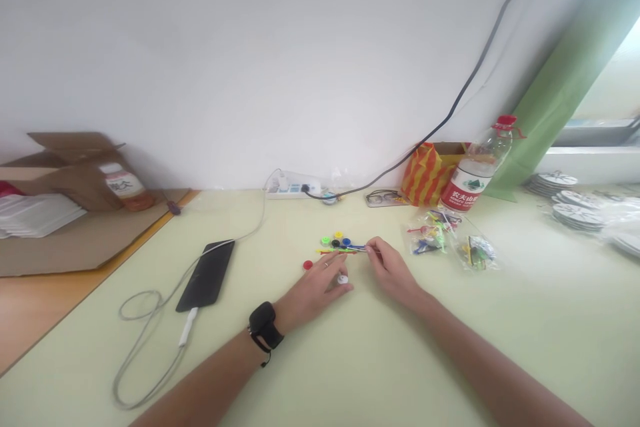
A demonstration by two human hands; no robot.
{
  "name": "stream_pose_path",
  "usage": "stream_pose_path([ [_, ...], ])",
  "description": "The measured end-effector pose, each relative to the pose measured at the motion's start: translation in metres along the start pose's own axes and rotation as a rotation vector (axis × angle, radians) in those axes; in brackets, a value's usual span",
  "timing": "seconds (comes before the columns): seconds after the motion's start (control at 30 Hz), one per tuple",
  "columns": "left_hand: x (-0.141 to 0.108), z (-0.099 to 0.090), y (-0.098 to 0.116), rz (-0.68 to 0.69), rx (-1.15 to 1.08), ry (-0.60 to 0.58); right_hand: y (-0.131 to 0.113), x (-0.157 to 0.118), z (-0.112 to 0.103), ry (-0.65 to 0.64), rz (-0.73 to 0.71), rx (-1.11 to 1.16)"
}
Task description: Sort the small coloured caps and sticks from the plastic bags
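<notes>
My left hand (320, 280), with a black watch on its wrist, rests on the pale green table, its fingers apart around a small white disc (343, 279). A red disc (308, 265) lies just left of its fingers. Green (326, 241), yellow (339, 235), black (336, 243) and blue (347, 241) discs sit close together beyond it, beside thin coloured sticks (325, 251). My right hand (387, 263) pinches at the right end of these sticks; what its fingertips hold is too small to name.
A black phone (206, 277) with a looped white cable lies at the left. Small plastic bags (433, 233) of coloured parts lie at the right, near a large bottle (475, 170). A power strip (293, 189) and glasses (385, 197) are by the wall. Cardboard (115, 233) covers the far left.
</notes>
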State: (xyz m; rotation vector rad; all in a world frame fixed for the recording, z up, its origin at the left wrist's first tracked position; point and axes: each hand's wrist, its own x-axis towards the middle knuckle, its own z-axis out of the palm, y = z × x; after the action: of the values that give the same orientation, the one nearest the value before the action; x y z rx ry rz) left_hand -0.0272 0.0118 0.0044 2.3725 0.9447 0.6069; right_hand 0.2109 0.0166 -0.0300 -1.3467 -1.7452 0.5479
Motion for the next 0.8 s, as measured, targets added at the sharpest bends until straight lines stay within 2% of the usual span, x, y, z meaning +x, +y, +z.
stream_pose_path([
  [0.23,0.0,0.002,-0.001,-0.02,0.02,0.005,0.003,0.0,0.002,-0.022,0.011,-0.009],
  [0.43,0.001,0.001,0.002,0.061,0.015,0.021,0.003,-0.002,0.003,-0.055,0.014,-0.042],
  [0.53,0.002,0.001,0.004,0.07,0.177,0.09,0.004,-0.003,0.004,-0.042,0.01,-0.056],
  [0.63,0.003,0.001,0.004,-0.005,0.351,0.192,0.005,-0.003,0.003,-0.006,0.003,-0.033],
  [0.7,0.003,0.002,0.003,-0.071,0.378,0.247,0.002,-0.003,0.002,-0.019,-0.009,-0.001],
  [0.8,0.003,0.004,0.001,-0.12,0.281,0.311,-0.007,-0.005,0.001,-0.086,-0.043,0.046],
])
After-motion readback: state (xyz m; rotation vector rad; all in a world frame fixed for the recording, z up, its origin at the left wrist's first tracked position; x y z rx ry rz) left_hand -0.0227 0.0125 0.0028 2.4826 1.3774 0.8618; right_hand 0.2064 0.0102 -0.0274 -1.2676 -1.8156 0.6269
